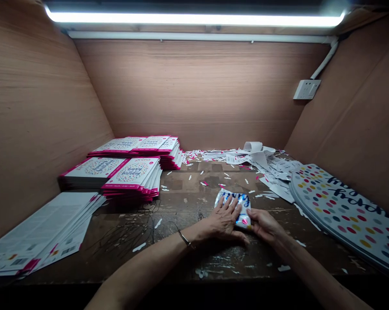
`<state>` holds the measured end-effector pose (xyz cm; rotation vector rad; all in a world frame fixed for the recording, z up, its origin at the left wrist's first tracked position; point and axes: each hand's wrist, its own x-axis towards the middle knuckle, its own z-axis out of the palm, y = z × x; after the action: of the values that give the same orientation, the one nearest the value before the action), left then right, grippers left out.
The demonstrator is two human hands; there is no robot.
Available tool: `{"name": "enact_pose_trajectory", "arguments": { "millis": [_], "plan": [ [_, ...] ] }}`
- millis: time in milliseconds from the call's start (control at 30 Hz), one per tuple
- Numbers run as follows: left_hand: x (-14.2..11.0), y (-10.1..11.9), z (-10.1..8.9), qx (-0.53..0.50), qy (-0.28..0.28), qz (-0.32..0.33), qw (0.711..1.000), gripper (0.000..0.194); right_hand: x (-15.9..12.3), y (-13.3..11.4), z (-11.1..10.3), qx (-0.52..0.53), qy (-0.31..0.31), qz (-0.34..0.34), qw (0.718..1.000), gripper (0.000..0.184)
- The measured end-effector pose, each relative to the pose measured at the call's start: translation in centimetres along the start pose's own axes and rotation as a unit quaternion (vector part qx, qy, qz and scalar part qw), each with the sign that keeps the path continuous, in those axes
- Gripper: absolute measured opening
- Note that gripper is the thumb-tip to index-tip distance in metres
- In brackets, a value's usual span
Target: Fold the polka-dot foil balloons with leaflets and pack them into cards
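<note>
A folded foil balloon (244, 206), white and shiny with blue lettering and coloured dots, lies on the dark table in front of me. My left hand (226, 217) rests flat on top of it, fingers stretched out, with a bangle at the wrist. At its right edge my right hand (264, 224) pinches the foil between thumb and fingers. The balloon's lower left part is hidden under my left hand. To the right lies a stack of flat round foil balloons (346, 215) with coloured dots and dark script.
Stacked "happy birthday" packets (133, 174) with pink edges stand at the left. Printed card sleeves (42, 230) are fanned at the front left. Paper strips and labels (275, 170) pile up at the back right. Scraps dot the worn table (188, 206). Wooden panels (197, 94) enclose it.
</note>
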<state>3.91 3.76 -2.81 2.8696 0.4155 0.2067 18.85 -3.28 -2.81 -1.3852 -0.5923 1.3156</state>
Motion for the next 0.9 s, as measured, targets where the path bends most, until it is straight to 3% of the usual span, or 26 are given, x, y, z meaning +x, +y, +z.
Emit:
{"name": "enact_pose_trajectory", "arguments": {
  "millis": [100, 167, 200, 233, 267, 333, 367, 467, 567, 700, 733, 767, 800, 833, 900],
  "plan": [
    [-0.1, -0.7, 1.2, -0.026, -0.040, -0.036, 0.998, 0.111, -0.3, -1.0, -0.8, -0.085, 0.020, -0.046, 0.995, 0.016],
    [-0.1, -1.0, 1.6, -0.038, -0.037, -0.035, 0.998, 0.111, 0.1, -1.4, -1.3, -0.163, 0.032, -0.135, 0.977, 0.031],
    [0.0, -1.1, 1.6, -0.042, -0.034, -0.032, 0.998, 0.111, 0.6, -1.5, -1.5, -0.237, 0.021, -0.206, 0.949, 0.036],
    [0.2, -1.1, 1.6, -0.045, -0.033, -0.030, 0.998, 0.111, 1.3, -1.4, -1.7, -0.337, 0.003, -0.279, 0.899, 0.039],
    [0.3, -1.1, 1.5, -0.047, -0.034, -0.030, 0.998, 0.111, 2.0, -1.1, -1.8, -0.445, -0.020, -0.340, 0.828, 0.039],
    [0.6, -1.1, 1.1, -0.051, -0.045, -0.034, 0.997, 0.110, 3.4, -0.3, -2.0, -0.610, -0.051, -0.392, 0.687, 0.038],
    [0.6, -0.9, 0.8, -0.052, -0.053, -0.035, 0.997, 0.110, 3.8, 0.1, -2.0, -0.646, -0.052, -0.388, 0.655, 0.038],
    [-1.0, 0.3, -0.3, -0.044, -0.066, -0.024, 0.997, 0.107, 2.6, 1.4, -1.7, -0.676, -0.040, -0.376, 0.633, 0.038],
    [-5.5, 2.9, -0.9, -0.002, -0.036, 0.031, 0.999, 0.099, -1.8, 3.2, -0.7, -0.698, -0.044, -0.421, 0.577, 0.036],
    [-12.0, 6.8, -0.4, 0.102, 0.010, 0.079, 0.992, 0.056, -8.4, 5.9, 0.5, -0.659, -0.040, -0.554, 0.508, 0.045],
    [-13.1, 7.5, -0.3, 0.122, 0.016, 0.082, 0.989, 0.048, -9.5, 6.2, 0.4, -0.640, -0.045, -0.570, 0.512, 0.047],
    [-14.0, 8.0, -0.3, 0.135, 0.018, 0.085, 0.987, 0.043, -10.5, 6.3, 0.2, -0.620, -0.052, -0.569, 0.537, 0.046],
    [-14.6, 8.3, -0.3, 0.140, 0.017, 0.090, 0.986, 0.042, -11.1, 6.2, -0.2, -0.599, -0.049, -0.543, 0.587, 0.044],
    [-15.0, 8.4, -0.5, 0.141, 0.011, 0.099, 0.985, 0.041, -11.6, 6.0, -0.9, -0.574, -0.035, -0.491, 0.655, 0.041],
    [-15.4, 8.4, -1.0, 0.138, 0.003, 0.118, 0.983, 0.040, -12.3, 5.6, -2.3, -0.507, -0.014, -0.314, 0.803, 0.041]
  ]
}}
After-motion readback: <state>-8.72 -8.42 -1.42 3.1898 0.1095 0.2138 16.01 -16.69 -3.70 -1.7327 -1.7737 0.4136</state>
